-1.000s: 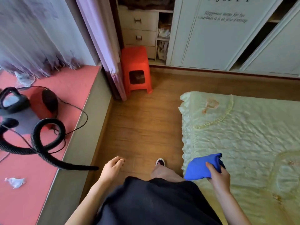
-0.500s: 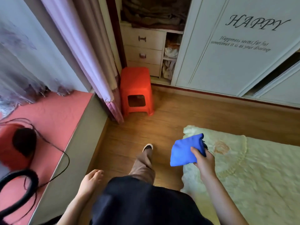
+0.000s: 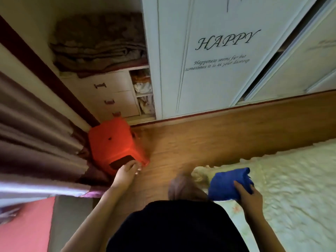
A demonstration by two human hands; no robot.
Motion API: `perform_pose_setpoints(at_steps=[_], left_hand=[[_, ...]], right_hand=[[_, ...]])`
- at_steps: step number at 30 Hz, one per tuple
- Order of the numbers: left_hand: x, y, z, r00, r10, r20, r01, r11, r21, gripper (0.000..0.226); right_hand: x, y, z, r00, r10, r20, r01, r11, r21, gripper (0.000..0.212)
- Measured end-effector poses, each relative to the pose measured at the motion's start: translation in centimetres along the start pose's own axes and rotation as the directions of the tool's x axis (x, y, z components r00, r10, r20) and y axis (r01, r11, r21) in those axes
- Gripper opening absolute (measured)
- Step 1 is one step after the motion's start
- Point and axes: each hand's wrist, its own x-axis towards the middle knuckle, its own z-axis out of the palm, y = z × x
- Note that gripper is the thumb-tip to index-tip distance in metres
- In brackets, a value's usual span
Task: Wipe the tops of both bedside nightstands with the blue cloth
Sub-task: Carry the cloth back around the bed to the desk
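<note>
The right hand (image 3: 250,197) grips the folded blue cloth (image 3: 228,184), thumb on top, above the bed (image 3: 291,179) corner. The left hand (image 3: 126,172) hangs loosely open, its fingertips overlapping the orange stool (image 3: 114,142); contact is unclear.

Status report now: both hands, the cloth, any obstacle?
Right hand grips blue cloth. Left hand empty, by red stool. No nightstand in view.

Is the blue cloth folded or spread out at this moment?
Folded. The blue cloth is a compact bundle held in the right hand, above the bed's edge, not laid flat.
</note>
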Motion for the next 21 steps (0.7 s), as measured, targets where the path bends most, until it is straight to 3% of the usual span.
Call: perform_pose_setpoints(at_steps=[6, 9, 14, 21], left_hand=[[11.9, 8.1, 4.8, 0.987, 0.018, 0.158, -0.038, 0.992, 0.123, 0.017], [16.6, 12.3, 6.7, 0.985, 0.009, 0.175, -0.039, 0.984, 0.174, 0.018], [23.6, 19.9, 9.1, 0.978, -0.001, 0.209, -0.044, 0.978, 0.206, 0.020], [34.0, 30.4, 15.4, 0.971, -0.022, 0.237, -0.043, 0.963, 0.265, 0.019]], right_hand=[[8.7, -2.3, 1.5, 0.971, 0.157, -0.182, -0.125, 0.976, 0.176, 0.059], [13.8, -5.3, 2.6, 0.956, 0.227, -0.184, -0.174, 0.948, 0.266, 0.061], [20.8, -13.5, 3.4, 0.962, 0.205, -0.178, -0.137, 0.933, 0.332, 0.050], [31.0, -21.9, 1.6, 0.964, 0.177, -0.200, -0.093, 0.924, 0.371, 0.052]])
